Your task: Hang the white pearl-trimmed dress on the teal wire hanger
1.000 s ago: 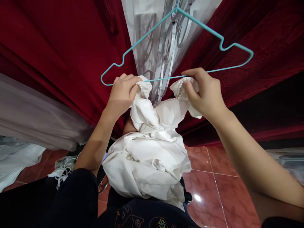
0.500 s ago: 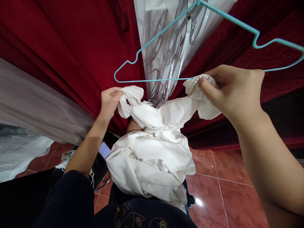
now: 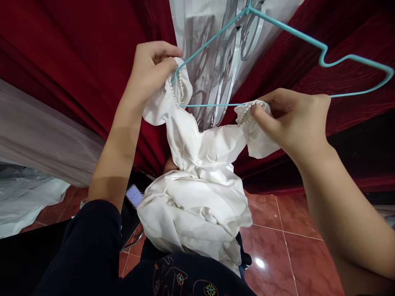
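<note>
A white dress (image 3: pixel 197 197) with a pearl-trimmed neckline lies bunched over my lap, its bodice stretched upward. My left hand (image 3: pixel 157 68) pinches the top of the left puffed sleeve, which is looped over the left end of a light blue hanger (image 3: pixel 286 28). On the other side my right hand (image 3: pixel 290 119) grips the right sleeve between thumb and fingers, near the hanger's bottom bar. That sleeve sits below the hanger's right arm, not over its end. Whether the right fingers also touch the bar is hidden.
Dark red curtains (image 3: pixel 92 53) hang in front, with white drapery and a white scrolled metal frame (image 3: pixel 234 65) between them. A lit phone (image 3: pixel 134 195) rests on a black surface at left. Red floor tiles (image 3: pixel 271 238) show at lower right.
My left hand has risen with the left sleeve, bringing it from below the hanger up over its left end. The hanger and my right hand have shifted slightly left.
</note>
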`<state>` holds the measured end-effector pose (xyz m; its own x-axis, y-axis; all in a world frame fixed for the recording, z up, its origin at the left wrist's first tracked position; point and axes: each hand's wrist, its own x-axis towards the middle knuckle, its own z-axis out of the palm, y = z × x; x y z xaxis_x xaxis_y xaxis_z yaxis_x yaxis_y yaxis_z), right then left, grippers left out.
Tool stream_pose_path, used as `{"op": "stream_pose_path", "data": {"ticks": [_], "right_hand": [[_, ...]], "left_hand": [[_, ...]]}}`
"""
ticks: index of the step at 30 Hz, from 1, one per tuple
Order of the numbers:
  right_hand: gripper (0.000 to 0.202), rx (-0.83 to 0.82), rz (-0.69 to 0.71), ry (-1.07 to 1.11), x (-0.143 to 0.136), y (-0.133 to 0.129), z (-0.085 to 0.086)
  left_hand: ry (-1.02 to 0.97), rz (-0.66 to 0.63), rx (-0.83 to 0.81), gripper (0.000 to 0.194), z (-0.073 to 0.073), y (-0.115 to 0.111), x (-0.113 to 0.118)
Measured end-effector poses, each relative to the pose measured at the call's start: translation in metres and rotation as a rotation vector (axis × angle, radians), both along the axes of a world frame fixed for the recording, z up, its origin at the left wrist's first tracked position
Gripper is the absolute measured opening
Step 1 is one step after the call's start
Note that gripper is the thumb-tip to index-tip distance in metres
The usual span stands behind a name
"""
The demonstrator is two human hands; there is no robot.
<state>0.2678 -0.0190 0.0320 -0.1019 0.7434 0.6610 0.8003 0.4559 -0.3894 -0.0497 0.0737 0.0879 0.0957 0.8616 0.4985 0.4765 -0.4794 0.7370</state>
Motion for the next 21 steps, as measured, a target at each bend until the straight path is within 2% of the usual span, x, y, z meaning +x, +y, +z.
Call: {"op": "stream_pose_path", "data": {"ticks": [2, 4, 5, 7, 9, 10, 11, 13, 16, 19, 21], "right_hand": [[0.031, -0.009, 0.013, -0.001, 0.002, 0.001, 0.0], [0.03, -0.015, 0.022, -0.003, 0.002, 0.002, 0.0], [0.03, -0.01, 0.02, -0.001, 0.002, 0.002, 0.0], [0.029, -0.003, 0.02, 0.008, 0.001, 0.004, -0.001], [0.028, -0.005, 0.024, 0.025, 0.0, 0.006, -0.001], [0.028, -0.003, 0.025, 0.034, -0.001, 0.006, -0.001], [0.027, -0.002, 0.028, 0.04, -0.001, 0.006, -0.001], [0.027, 0.009, 0.034, 0.047, 0.001, 0.005, -0.002], [0.029, 0.07, 0.052, 0.025, 0.009, -0.001, -0.01], [0.038, 0.186, 0.026, 0.086, 0.026, -0.005, -0.028], [0.033, 0.236, -0.068, 0.214, 0.042, -0.004, -0.039]], "left_hand": [[-0.091, -0.063, -0.117, 0.036, 0.001, -0.003, -0.001], [-0.129, -0.092, -0.08, 0.043, 0.0, -0.013, -0.001], [-0.102, -0.086, 0.017, 0.04, -0.002, -0.019, 0.001], [-0.004, -0.037, 0.355, 0.022, -0.008, -0.034, 0.01], [0.159, -0.1, 0.643, 0.011, -0.02, -0.047, 0.025], [0.258, -0.161, 0.691, 0.015, -0.027, -0.053, 0.034], [0.35, -0.219, 0.666, 0.021, -0.035, -0.058, 0.042], [0.482, -0.278, 0.473, 0.036, -0.051, -0.062, 0.056], [0.5, -0.236, 0.261, 0.052, -0.066, -0.062, 0.065], [0.477, -0.183, 0.202, 0.056, -0.068, -0.058, 0.061], [0.457, -0.171, 0.183, 0.055, -0.065, -0.057, 0.057]]}}
